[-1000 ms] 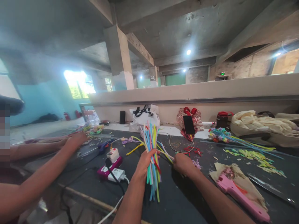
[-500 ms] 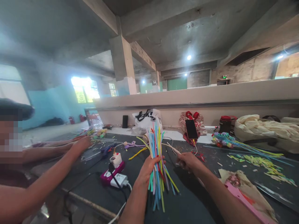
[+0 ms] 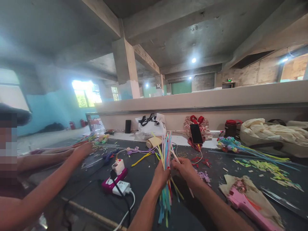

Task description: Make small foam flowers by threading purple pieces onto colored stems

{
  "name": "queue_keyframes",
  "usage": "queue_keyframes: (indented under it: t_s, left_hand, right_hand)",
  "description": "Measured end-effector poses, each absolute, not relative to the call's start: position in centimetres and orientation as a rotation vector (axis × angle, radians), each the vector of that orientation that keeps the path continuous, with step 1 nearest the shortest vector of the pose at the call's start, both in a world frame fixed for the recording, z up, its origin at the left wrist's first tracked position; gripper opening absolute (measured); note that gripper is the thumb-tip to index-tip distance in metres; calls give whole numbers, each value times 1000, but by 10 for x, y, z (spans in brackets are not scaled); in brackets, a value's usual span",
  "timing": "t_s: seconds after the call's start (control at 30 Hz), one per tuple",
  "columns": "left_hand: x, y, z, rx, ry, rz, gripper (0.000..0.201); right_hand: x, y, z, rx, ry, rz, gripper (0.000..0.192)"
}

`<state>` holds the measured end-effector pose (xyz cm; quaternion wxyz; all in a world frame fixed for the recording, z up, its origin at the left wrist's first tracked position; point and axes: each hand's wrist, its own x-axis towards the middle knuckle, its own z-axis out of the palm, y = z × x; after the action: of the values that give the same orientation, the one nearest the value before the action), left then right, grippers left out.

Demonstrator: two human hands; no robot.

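Centre of frame, low: left hand (image 3: 160,175) wrapped tight around a bundle of coloured sticks (image 3: 166,154) — grip closed on the middle, sticks upright, ends fanning above and hanging below the fist. Right hand (image 3: 184,167) just beside it, fingers closed on one pale stick (image 3: 175,156) at the bundle's right edge.

Dark bench (image 3: 144,179) under both hands. Left of them, a magenta power strip (image 3: 115,179) with white plugs and a black cord. Lower right of the frame: pink glue gun (image 3: 243,203) lying on crumpled paper. Right, further back — finished flower stems (image 3: 238,148) and green cuttings. A phone (image 3: 196,133) stands propped at centre back. Far left, a co-worker's arm (image 3: 48,179) reaches over the bench.
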<state>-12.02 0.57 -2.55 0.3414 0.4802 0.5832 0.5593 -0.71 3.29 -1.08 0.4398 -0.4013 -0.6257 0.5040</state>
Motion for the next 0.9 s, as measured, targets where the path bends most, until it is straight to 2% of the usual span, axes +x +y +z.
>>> queue_keyframes:
  t_s: [0.23, 0.37, 0.63, 0.9]
  left_hand:
    - [-106, -1, -25, 1544, 1682, 1304, 24]
    - [-99, -4, -24, 1585, 1672, 1295, 23]
    - [-101, -2, -13, 1479, 1420, 1391, 37]
    - [-107, -1, -11, 1499, 1449, 1371, 34]
  right_hand:
    - [-17, 40, -15, -1123, -1550, 981, 14]
    - [-14, 43, -17, -1175, -1523, 931, 16]
    - [-2, 43, -12, -1036, -1383, 1240, 14]
    - [13, 53, -15, -924, -1196, 1424, 11]
